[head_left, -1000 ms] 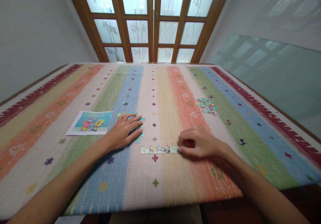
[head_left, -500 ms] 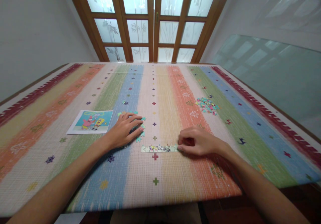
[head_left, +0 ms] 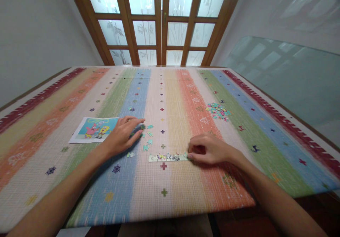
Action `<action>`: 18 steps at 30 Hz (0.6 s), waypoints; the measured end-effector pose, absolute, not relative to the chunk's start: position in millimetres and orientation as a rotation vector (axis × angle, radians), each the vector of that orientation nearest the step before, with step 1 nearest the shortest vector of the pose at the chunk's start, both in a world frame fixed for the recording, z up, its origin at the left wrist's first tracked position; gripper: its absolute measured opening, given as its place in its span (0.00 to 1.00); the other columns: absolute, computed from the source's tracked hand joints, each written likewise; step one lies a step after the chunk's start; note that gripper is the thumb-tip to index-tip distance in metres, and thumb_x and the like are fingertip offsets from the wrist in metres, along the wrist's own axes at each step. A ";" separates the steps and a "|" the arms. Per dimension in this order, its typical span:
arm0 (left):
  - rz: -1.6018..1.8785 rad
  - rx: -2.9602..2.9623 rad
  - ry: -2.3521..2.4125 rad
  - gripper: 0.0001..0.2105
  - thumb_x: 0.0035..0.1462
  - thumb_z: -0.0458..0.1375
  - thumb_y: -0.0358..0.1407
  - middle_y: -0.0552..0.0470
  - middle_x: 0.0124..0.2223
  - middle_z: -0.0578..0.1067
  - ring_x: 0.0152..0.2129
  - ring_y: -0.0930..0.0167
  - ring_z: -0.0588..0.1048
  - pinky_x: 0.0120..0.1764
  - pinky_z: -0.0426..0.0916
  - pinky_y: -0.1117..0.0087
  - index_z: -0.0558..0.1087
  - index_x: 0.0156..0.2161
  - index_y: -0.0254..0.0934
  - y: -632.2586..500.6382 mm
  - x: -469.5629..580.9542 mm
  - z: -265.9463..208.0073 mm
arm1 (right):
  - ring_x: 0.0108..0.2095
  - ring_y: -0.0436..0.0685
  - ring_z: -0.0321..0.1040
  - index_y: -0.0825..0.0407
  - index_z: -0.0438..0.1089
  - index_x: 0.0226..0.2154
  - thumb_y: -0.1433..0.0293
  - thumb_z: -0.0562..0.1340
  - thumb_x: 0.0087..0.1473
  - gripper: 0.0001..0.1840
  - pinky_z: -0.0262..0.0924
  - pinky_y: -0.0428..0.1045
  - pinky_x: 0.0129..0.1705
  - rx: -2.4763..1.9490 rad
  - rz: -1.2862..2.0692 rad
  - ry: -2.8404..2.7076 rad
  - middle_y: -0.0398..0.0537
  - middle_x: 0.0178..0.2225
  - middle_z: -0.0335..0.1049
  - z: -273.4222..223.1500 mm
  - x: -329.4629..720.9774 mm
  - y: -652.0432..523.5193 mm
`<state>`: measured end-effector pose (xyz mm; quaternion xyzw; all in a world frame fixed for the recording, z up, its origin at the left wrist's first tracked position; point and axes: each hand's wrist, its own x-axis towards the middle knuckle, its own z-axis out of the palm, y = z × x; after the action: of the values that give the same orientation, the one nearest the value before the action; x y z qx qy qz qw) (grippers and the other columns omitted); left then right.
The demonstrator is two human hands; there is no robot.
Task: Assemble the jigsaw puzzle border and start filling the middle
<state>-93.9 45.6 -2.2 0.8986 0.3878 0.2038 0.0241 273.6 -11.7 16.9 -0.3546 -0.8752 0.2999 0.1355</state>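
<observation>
My left hand point(head_left: 123, 133) hovers over or rests by several loose turquoise jigsaw pieces point(head_left: 150, 134), its fingers stretched out and apart with nothing visibly held. Part of that group is hidden under the palm and fingers. A short row of joined jigsaw pieces point(head_left: 167, 157) lies flat near the front middle of the table. At the row's right end, my right hand point(head_left: 208, 149) is closed in a pinch, thumb and fingertips on the end jigsaw piece. A printed reference picture point(head_left: 94, 130) of two cartoon characters lies just left of my left hand, its right edge partly covered.
A heap of mixed jigsaw pieces point(head_left: 219, 111) lies at the right, beyond my right hand. One small piece point(head_left: 131, 108) sits apart on the blue stripe, and a pale piece point(head_left: 130, 154) lies below my left hand. A striped cloth point(head_left: 183, 191) covers the table.
My left hand has drawn back to the left off the turquoise pieces, uncovering more of them, and now overlaps the picture's edge. My right hand has stayed at the row's end.
</observation>
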 end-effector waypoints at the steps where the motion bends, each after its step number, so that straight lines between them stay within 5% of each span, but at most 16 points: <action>1: 0.636 2.800 1.223 0.19 0.73 0.48 0.41 0.41 0.53 0.78 0.52 0.56 0.71 0.53 0.67 0.51 0.68 0.62 0.37 47.2 -97.2 -2.0 | 0.23 0.49 0.58 0.54 0.73 0.26 0.64 0.62 0.58 0.13 0.49 0.48 0.29 -1.028 0.867 -2.532 0.43 0.22 0.67 16.9 273.7 -11.8; 8: 0.576 2.893 1.396 0.18 0.68 0.48 0.31 0.42 0.48 0.80 0.48 0.55 0.72 0.48 0.66 0.54 0.72 0.58 0.38 57.3 -126.2 -2.8 | 0.23 0.49 0.59 0.54 0.74 0.27 0.65 0.61 0.58 0.12 0.49 0.47 0.29 -1.024 0.873 -2.534 0.43 0.22 0.68 16.6 274.3 -11.6; 18: 0.410 2.857 1.692 0.17 0.67 0.49 0.34 0.42 0.43 0.81 0.44 0.54 0.73 0.45 0.65 0.54 0.75 0.54 0.36 56.5 -146.5 12.7 | 0.24 0.50 0.59 0.54 0.74 0.27 0.64 0.62 0.58 0.13 0.49 0.48 0.30 -1.065 0.862 -2.542 0.44 0.23 0.68 13.1 277.3 -10.3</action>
<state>-146.5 56.5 12.7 0.8495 0.5031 0.1221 -0.1017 277.3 -10.3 13.1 -0.3659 -0.8732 0.2961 0.1265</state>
